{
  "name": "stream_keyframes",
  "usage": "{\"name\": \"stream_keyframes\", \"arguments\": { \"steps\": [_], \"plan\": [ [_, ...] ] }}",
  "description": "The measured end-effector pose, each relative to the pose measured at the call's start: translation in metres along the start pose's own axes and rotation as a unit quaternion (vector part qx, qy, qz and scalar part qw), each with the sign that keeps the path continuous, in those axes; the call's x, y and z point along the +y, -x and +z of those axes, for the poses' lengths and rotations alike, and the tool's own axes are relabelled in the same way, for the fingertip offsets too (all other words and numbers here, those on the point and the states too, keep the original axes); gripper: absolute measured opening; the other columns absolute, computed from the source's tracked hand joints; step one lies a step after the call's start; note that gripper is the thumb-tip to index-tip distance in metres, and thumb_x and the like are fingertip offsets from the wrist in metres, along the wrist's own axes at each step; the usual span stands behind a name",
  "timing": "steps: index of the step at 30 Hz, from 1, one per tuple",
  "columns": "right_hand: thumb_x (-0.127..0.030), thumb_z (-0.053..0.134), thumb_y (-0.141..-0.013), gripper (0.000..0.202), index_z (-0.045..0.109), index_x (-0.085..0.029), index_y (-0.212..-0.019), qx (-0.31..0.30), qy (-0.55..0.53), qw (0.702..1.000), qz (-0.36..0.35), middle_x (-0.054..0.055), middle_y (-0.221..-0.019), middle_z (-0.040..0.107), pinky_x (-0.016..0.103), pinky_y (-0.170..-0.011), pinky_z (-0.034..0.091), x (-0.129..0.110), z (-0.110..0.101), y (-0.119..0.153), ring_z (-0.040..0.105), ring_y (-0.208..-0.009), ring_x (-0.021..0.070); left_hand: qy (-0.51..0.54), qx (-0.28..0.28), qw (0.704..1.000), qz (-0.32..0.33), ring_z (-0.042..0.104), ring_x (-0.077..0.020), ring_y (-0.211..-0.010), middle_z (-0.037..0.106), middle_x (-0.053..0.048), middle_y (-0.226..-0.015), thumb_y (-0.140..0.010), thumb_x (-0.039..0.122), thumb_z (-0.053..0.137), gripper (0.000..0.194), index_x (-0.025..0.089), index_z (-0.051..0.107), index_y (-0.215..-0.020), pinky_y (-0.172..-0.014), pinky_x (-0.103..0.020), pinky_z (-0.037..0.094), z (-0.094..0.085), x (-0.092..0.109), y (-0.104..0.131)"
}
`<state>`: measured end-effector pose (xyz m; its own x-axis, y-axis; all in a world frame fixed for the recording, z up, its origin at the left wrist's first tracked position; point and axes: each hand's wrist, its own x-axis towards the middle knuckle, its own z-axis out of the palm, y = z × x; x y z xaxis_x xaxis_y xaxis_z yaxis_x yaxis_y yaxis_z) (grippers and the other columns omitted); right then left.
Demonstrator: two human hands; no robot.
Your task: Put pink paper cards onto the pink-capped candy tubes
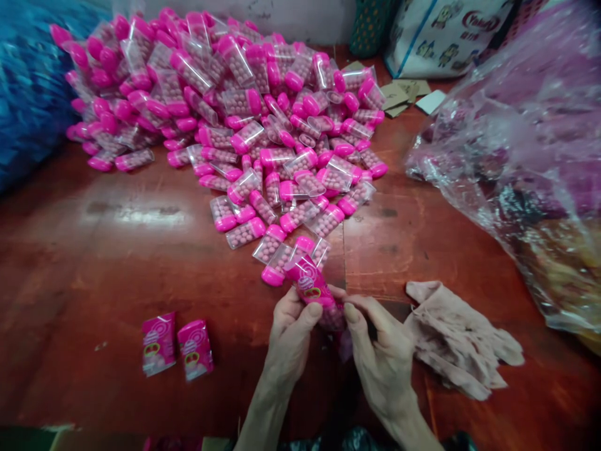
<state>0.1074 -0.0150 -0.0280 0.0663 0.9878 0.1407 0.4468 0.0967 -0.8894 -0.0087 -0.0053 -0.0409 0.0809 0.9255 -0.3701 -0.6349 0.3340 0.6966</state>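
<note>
Between both hands is a candy container in a pink printed sleeve (310,282), tilted, with pink balls showing near its lower end. My left hand (293,326) is closed around its left side, the thumb lying across the front. At the lower right end my right hand (382,344) pinches it between thumb and fingers. Just beyond the hands, a large heap of clear candy containers (277,156) with bright pink caps and pink balls spreads across the table. To the left lie two pink printed packs, a left one (158,344) and a right one (195,349).
On the reddish-brown table (117,263), a crumpled beige cloth (460,338) lies right of my right hand. A large clear plastic bag (530,163) bulges along the right side. Blue plastic (32,88) fills the far left. Cardboard pieces (401,94) and a white printed bag (441,37) stand behind.
</note>
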Motion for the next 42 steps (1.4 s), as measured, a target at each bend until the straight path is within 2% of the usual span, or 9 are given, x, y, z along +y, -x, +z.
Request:
{"name": "stream_keyframes", "arguments": {
  "steps": [6,12,17,22,27,29,31,35,42],
  "plan": [
    [-0.017,0.059,-0.081,0.012,0.065,-0.018,-0.091,0.016,-0.026,0.999,0.011,0.003,-0.076,0.063,0.025,-0.062,0.047,-0.001,0.0,-0.002,0.058,-0.068,0.0145,-0.044,-0.019,0.999,-0.003,0.062,-0.0142,-0.074,0.069,-0.002,-0.083,-0.078,0.018,0.061,0.018,0.02,0.064,-0.095,-0.072,-0.025,0.046,-0.003,-0.007,0.003],
    [-0.024,0.066,-0.076,0.011,0.068,-0.022,-0.086,-0.005,-0.129,0.984,0.124,-0.001,-0.071,0.06,0.02,-0.053,0.044,0.0,-0.003,-0.005,0.055,-0.063,0.0117,-0.041,-0.056,0.998,-0.008,0.059,-0.0126,-0.073,0.066,-0.001,-0.08,-0.079,0.018,0.06,0.02,0.018,0.063,-0.098,-0.07,-0.024,0.046,-0.003,-0.007,0.005],
    [-0.03,0.065,-0.075,0.013,0.07,-0.02,-0.083,-0.035,-0.248,0.949,0.194,-0.001,-0.066,0.059,0.021,-0.051,0.045,0.009,-0.001,-0.004,0.054,-0.057,0.0123,-0.033,-0.07,0.996,-0.044,0.05,-0.0074,-0.054,0.059,0.001,-0.066,-0.08,0.021,0.059,0.023,0.017,0.061,-0.102,-0.052,-0.019,0.041,-0.005,-0.008,0.006],
    [-0.024,0.065,-0.076,0.005,0.065,-0.019,-0.074,0.02,-0.26,0.941,0.215,-0.003,-0.065,0.056,0.02,-0.053,0.041,0.002,0.005,-0.001,0.051,-0.058,0.0106,-0.071,-0.054,0.995,-0.044,0.049,-0.0069,-0.054,0.057,0.002,-0.064,-0.08,0.017,0.058,0.019,0.016,0.062,-0.099,-0.053,-0.018,0.04,-0.002,-0.007,0.006],
    [-0.021,0.056,-0.084,0.014,0.055,-0.02,-0.07,0.099,-0.219,0.958,0.159,-0.005,-0.065,0.048,0.019,-0.056,0.038,-0.006,0.004,0.003,0.045,-0.06,0.0087,-0.048,-0.013,0.998,-0.039,0.053,-0.0078,-0.055,0.062,0.0,-0.067,-0.078,0.018,0.06,0.016,0.016,0.063,-0.093,-0.054,-0.019,0.043,0.001,-0.008,0.006],
    [-0.024,0.048,-0.089,0.018,0.053,-0.02,-0.072,0.073,-0.2,0.965,0.152,-0.004,-0.065,0.049,0.02,-0.056,0.038,-0.005,0.002,0.004,0.046,-0.061,0.0097,-0.029,0.023,0.999,-0.028,0.055,-0.0089,-0.053,0.063,0.0,-0.065,-0.078,0.02,0.06,0.012,0.017,0.064,-0.089,-0.052,-0.02,0.044,0.0,-0.007,0.004],
    [-0.028,0.044,-0.09,0.019,0.053,-0.02,-0.075,-0.007,-0.152,0.978,0.144,-0.002,-0.069,0.052,0.022,-0.056,0.038,-0.004,0.002,0.004,0.048,-0.062,0.0114,-0.002,0.063,0.998,-0.002,0.059,-0.0115,-0.057,0.066,-0.002,-0.066,-0.076,0.021,0.062,0.01,0.017,0.064,-0.085,-0.055,-0.022,0.047,-0.001,-0.004,0.003],
    [-0.032,0.058,-0.081,0.015,0.056,-0.018,-0.085,-0.142,-0.063,0.981,0.115,0.001,-0.078,0.059,0.024,-0.059,0.04,-0.003,0.011,0.007,0.054,-0.068,0.0149,0.036,0.11,0.992,0.041,0.062,-0.0141,-0.062,0.069,-0.004,-0.075,-0.07,0.022,0.068,0.016,0.017,0.067,-0.085,-0.062,-0.026,0.05,0.002,0.005,0.002],
    [-0.029,0.043,-0.089,0.016,0.055,-0.02,-0.094,-0.142,-0.041,0.984,0.102,0.004,-0.082,0.063,0.025,-0.064,0.045,0.0,0.026,0.02,0.06,-0.071,0.0167,0.043,0.078,0.996,0.022,0.063,-0.0161,-0.068,0.069,-0.008,-0.084,-0.073,0.027,0.066,0.019,0.016,0.069,-0.088,-0.064,-0.026,0.05,0.004,0.014,0.006]
  ]
}}
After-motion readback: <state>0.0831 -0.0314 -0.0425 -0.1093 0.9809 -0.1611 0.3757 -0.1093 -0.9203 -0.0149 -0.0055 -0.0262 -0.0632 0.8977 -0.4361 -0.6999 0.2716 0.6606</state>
